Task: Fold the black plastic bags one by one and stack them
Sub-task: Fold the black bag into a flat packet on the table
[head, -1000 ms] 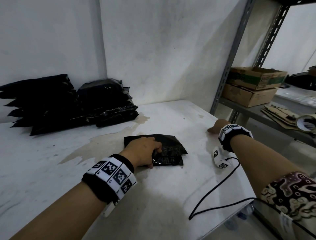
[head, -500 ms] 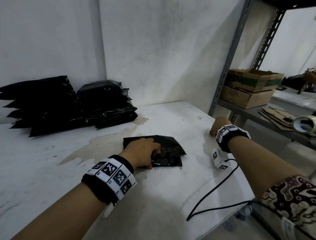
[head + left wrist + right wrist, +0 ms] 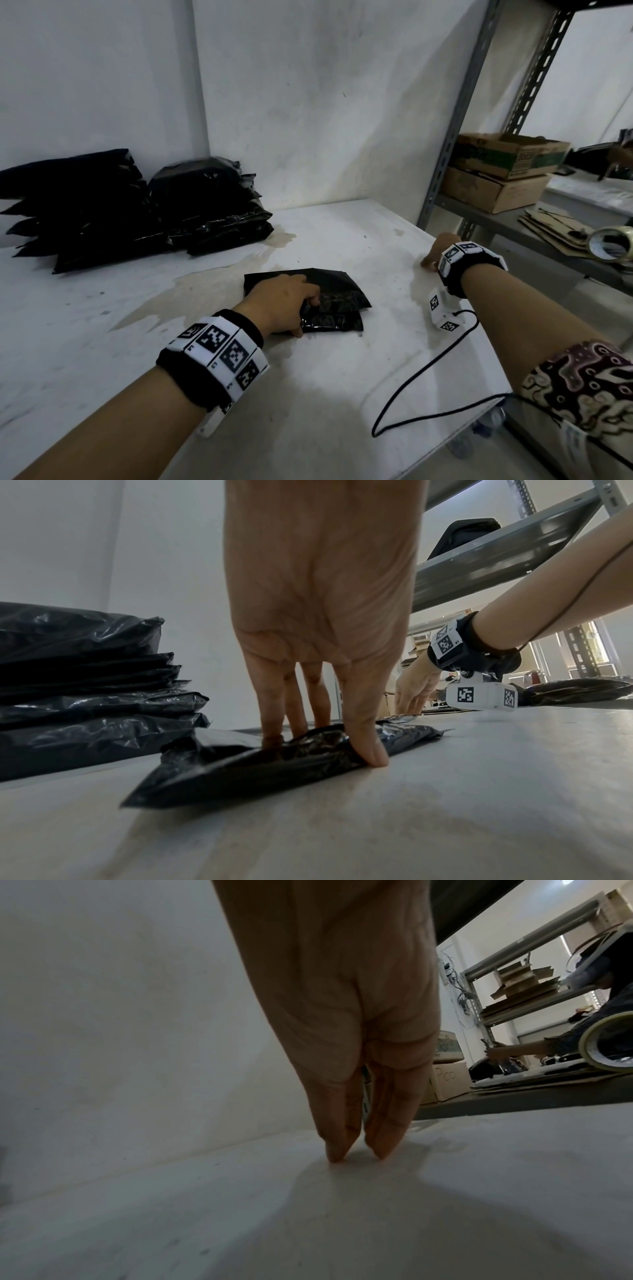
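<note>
Two hands are on the white surface (image 3: pixel 102 308), well apart from each other. Your left hand (image 3: pixel 281 305) sits at the centre of the head view, on top of the folded black bag (image 3: pixel 342 301). In the left wrist view your fingers (image 3: pixel 274 712) come down onto the plastic from above while your thumb (image 3: pixel 366 739) hooks over its near edge, so you are pinching the bag (image 3: pixel 260 767) where it lies flat on the surface, its layers slightly fanned at the lower right corner.

Your right hand (image 3: pixel 436 251) is at the right of the head view, near the surface's far right edge. In the right wrist view its fingers (image 3: pixel 342 1123) are straight and close together, tips touching the bare surface (image 3: pixel 308 1218), holding nothing.

At the upper left of the head view, two stacks of black bags (image 3: pixel 137 209) stand side by side against the wall, well apart from the bag under your left hand. A black cable (image 3: pixel 411 380) trails across the lower right of the surface. At the right edge, a metal shelf (image 3: pixel 534 236) carries cardboard boxes (image 3: pixel 503 171) and a roll of tape (image 3: pixel 611 243).
</note>
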{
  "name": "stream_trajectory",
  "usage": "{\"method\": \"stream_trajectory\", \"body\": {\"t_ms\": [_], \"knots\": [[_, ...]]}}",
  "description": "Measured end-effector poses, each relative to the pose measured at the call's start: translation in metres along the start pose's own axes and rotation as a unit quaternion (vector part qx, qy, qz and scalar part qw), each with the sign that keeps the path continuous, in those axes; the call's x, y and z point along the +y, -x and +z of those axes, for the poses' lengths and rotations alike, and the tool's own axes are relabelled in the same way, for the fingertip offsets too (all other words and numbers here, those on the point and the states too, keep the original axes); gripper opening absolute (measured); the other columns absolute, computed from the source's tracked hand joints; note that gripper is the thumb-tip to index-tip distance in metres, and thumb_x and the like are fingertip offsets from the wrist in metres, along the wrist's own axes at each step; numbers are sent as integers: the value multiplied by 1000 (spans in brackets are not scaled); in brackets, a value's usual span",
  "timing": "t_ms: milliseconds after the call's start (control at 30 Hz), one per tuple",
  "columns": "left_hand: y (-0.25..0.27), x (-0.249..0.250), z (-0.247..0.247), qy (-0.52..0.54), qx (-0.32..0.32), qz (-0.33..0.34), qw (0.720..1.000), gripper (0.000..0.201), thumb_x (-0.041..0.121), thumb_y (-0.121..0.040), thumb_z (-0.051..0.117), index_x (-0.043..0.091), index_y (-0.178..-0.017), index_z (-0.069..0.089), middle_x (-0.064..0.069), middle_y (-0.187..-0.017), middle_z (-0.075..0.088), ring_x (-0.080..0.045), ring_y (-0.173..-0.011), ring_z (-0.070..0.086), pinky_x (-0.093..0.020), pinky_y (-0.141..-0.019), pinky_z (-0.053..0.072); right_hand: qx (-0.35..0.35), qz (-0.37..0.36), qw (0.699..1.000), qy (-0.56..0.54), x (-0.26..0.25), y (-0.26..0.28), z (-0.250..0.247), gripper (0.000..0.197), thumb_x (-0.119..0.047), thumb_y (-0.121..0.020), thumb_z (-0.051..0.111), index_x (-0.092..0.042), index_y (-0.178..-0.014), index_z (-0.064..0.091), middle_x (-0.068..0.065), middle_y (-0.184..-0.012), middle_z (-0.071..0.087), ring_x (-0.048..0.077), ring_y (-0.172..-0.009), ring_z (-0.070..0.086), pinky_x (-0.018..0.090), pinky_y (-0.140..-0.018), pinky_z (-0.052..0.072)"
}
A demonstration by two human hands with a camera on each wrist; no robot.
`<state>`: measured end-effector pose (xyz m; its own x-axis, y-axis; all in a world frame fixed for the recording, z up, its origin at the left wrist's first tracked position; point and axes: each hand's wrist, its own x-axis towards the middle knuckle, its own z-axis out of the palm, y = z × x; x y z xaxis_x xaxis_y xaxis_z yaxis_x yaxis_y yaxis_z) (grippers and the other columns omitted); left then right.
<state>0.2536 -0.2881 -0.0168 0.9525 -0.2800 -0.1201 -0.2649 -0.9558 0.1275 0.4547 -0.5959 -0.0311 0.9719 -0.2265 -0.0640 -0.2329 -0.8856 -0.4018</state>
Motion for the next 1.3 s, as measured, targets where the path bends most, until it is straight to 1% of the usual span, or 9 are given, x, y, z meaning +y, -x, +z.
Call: {"method": "stream_trajectory", "body": {"t_ms": [100, 300, 400, 600, 900, 1067, 1167, 1233, 1300], "knots": [[-1, 0, 0, 1, 1, 0, 1000, 51, 26, -73, 79, 26, -117, 54, 4, -114, 49, -18, -107, 49, -26, -74, 38, -10, -15, 1000, 16, -5, 7, -1, 44, -15, -82, 73, 4, -119, 60, 23, -123, 60, 37, -114, 58, 32, -76, 42], [1, 0, 0, -2, 1, 1, 1000, 51, 26, -73, 79, 26, -118, 54, 4, -115, 49, -18, -108, 49, -28, -77, 41, -7, -63, 992, 111, -19, 23, -2, 42, -22, -88, 68, 5, -119, 60, 23, -123, 60, 36, -115, 57, 32, -79, 41], [1, 0, -1, -2, 0, 0, 1000, 52, 26, -73, 79, 26, -119, 54, 4, -115, 50, -18, -107, 50, -29, -78, 42, -13, -81, 983, 167, -25, 28, -7, 44, -34, -94, 59, 4, -117, 63, 17, -123, 63, 28, -114, 59, 30, -88, 46], [0, 0, -1, 0, -2, 2, 1000, 52, 25, -73, 79, 26, -119, 55, 5, -113, 49, -17, -106, 50, -27, -74, 40, -14, -80, 978, 191, -28, 31, -8, 52, -38, -94, 59, 4, -125, 57, 17, -131, 57, 28, -119, 56, 30, -93, 44], [1, 0, -1, -2, -2, 1, 1000, 52, 27, -74, 78, 27, -120, 54, 5, -113, 49, -17, -107, 49, -27, -75, 39, -20, -89, 973, 210, -29, 33, -7, 50, -37, -95, 58, 4, -123, 57, 16, -128, 58, 29, -118, 56, 31, -91, 44], [2, 0, -1, -1, -5, 0, 1000, 53, 27, -75, 78, 27, -122, 53, 5, -115, 49, -17, -109, 48, -28, -77, 40, -3, -65, 975, 213, -31, 36, -15, 38, -27, -97, 53, 1, -123, 58, 15, -128, 60, 28, -118, 57, 30, -92, 45], [2, 1, -2, -4, -5, 0, 1000, 54, 27, -75, 78, 27, -123, 53, 4, -116, 49, -17, -109, 49, -28, -78, 40, 4, -56, 974, 219, -28, 33, -16, 41, -31, -97, 54, 2, -121, 59, 16, -127, 60, 29, -118, 56, 30, -91, 45], [2, 1, -1, -4, -4, -2, 1000, 54, 26, -75, 78, 27, -123, 53, 4, -117, 49, -17, -109, 49, -28, -78, 40, 5, -51, 973, 223, -26, 35, -15, 44, -35, -95, 56, 2, -119, 60, 16, -125, 60, 29, -117, 57, 29, -87, 45], [2, 1, -1, -2, -4, -3, 1000, 54, 26, -75, 78, 27, -123, 53, 4, -116, 49, -17, -109, 49, -28, -77, 40, 8, -50, 971, 234, -26, 35, -13, 39, -35, -92, 58, -2, -111, 62, 15, -116, 63, 28, -112, 60, 27, -79, 44]]}}
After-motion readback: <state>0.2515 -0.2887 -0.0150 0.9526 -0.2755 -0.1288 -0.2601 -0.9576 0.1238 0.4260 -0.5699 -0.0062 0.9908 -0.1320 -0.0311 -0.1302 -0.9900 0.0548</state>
